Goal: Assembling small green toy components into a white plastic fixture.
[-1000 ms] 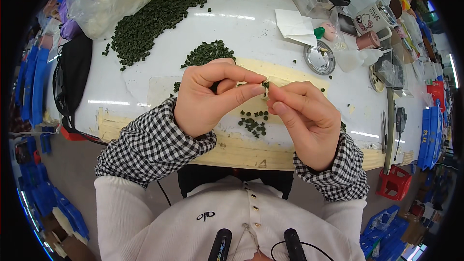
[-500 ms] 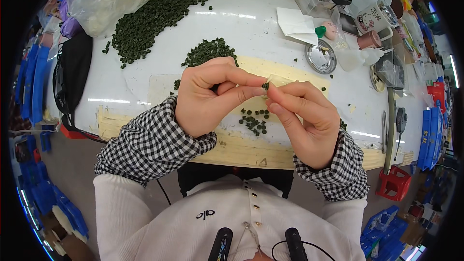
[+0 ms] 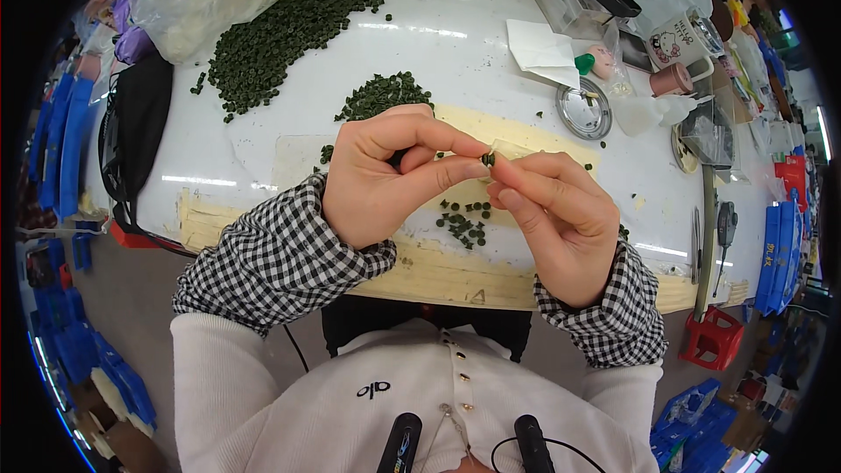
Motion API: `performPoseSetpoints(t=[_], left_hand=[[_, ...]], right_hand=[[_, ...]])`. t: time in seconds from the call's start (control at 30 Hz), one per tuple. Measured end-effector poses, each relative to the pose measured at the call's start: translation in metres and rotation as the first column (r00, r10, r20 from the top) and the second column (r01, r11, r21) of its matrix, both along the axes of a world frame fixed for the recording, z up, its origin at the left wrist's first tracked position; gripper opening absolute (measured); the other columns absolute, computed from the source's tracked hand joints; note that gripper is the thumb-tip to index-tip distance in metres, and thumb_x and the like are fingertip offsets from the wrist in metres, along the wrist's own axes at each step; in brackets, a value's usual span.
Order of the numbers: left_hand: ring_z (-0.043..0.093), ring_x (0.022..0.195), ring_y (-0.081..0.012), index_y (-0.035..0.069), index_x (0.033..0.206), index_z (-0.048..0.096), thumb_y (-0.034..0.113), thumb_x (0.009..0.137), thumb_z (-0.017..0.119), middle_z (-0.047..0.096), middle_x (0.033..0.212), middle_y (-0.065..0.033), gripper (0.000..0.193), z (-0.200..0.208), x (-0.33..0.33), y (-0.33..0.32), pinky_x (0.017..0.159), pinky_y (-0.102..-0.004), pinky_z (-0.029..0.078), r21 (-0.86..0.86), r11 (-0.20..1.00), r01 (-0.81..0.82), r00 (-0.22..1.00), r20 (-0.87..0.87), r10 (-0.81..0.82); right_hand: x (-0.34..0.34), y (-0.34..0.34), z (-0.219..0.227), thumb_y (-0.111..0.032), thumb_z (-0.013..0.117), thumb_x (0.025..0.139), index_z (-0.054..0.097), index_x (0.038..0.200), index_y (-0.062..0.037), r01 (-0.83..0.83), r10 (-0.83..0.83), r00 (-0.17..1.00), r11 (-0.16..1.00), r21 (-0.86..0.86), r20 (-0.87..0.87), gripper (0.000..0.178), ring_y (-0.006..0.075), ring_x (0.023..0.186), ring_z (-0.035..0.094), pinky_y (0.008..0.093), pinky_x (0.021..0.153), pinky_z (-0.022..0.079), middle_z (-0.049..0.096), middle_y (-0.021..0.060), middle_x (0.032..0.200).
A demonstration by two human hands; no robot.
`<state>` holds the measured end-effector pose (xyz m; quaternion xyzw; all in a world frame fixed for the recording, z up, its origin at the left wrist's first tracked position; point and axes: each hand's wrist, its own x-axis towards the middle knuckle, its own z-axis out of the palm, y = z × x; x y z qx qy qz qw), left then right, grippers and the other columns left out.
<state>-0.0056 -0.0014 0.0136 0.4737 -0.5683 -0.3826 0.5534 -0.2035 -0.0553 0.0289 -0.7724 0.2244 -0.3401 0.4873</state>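
Between my two hands sits one small dark green ribbed part [image 3: 488, 159], pinched at the fingertips. My left hand [image 3: 385, 171] holds it with thumb and index finger, the other fingers curled in. From the other side, thumb and forefinger of my right hand [image 3: 565, 219] close on or right beside the same piece; the exact contact is too small to see. Below the hands lies a loose group of small green parts [image 3: 462, 224]. Behind my left hand is a mid-sized pile of such parts [image 3: 385, 95], and a far larger heap [image 3: 280, 44] spreads at the back left.
A plastic bag [image 3: 188, 13] touches the large heap. On the right are a round metal dish [image 3: 583, 112], a white paper sheet [image 3: 541, 48], a mug [image 3: 679, 42], a pink thread spool [image 3: 671, 79] and tweezers [image 3: 696, 245]. Yellowish tape [image 3: 438, 271] covers the table's front edge.
Both hands have shifted very slightly in the picture, along with the whole scene. The green part stays pinched between the fingertips and appears turned a little.
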Motion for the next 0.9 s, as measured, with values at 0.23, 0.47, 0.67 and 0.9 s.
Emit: performPoseSetpoints(t=[0.23,0.47,0.67,0.9], left_hand=[[0.036,0.059,-0.0053,0.001,0.094,0.069,-0.004,0.075,0.072,0.039,0.062,0.0054,0.019,-0.0016,-0.0001,-0.0005,0.055,-0.0207,0.033,-0.021,1.0,0.006,1.0,-0.004,-0.006],[0.037,0.059,-0.0051,0.002,0.092,0.07,-0.004,0.076,0.071,0.04,0.063,0.005,0.017,-0.0021,-0.0012,0.0003,0.055,-0.0207,0.031,-0.018,1.0,0.023,0.999,-0.033,-0.024],[0.036,0.06,-0.0051,0.002,0.093,0.07,-0.003,0.076,0.071,0.04,0.063,0.0051,0.017,-0.0008,-0.0005,-0.0001,0.056,-0.0206,0.032,0.002,0.999,0.038,0.998,-0.056,-0.037],[0.035,0.059,-0.0051,0.001,0.094,0.069,-0.003,0.076,0.072,0.039,0.062,0.0055,0.018,0.0017,0.0,0.0001,0.056,-0.021,0.032,-0.005,1.0,0.018,1.0,-0.013,-0.018]], right_hand=[[-0.0004,-0.0004,0.0012,0.005,0.059,0.085,0.064,0.113,-0.0011,-0.009,0.008,1.0,0.998,-0.055,-0.027,0.029,0.0159,0.084,0.063,0.0235,0.072,0.051,0.062,0.0109,0.098],[-0.0018,-0.0036,0.0032,0.007,0.061,0.083,0.064,0.113,-0.0003,-0.045,0.028,0.996,0.975,-0.216,-0.082,0.031,0.0172,0.082,0.063,0.0235,0.07,0.052,0.062,0.0115,0.097],[-0.0017,-0.0036,0.0036,0.009,0.061,0.082,0.063,0.113,-0.0004,-0.048,0.03,0.997,0.965,-0.257,-0.071,0.032,0.0179,0.082,0.063,0.0244,0.071,0.052,0.061,0.0114,0.098],[-0.0013,-0.0046,0.008,0.01,0.061,0.081,0.063,0.113,-0.0009,-0.031,-0.002,0.996,0.938,-0.345,-0.095,0.034,0.0184,0.083,0.063,0.0251,0.072,0.052,0.061,0.0114,0.098]])
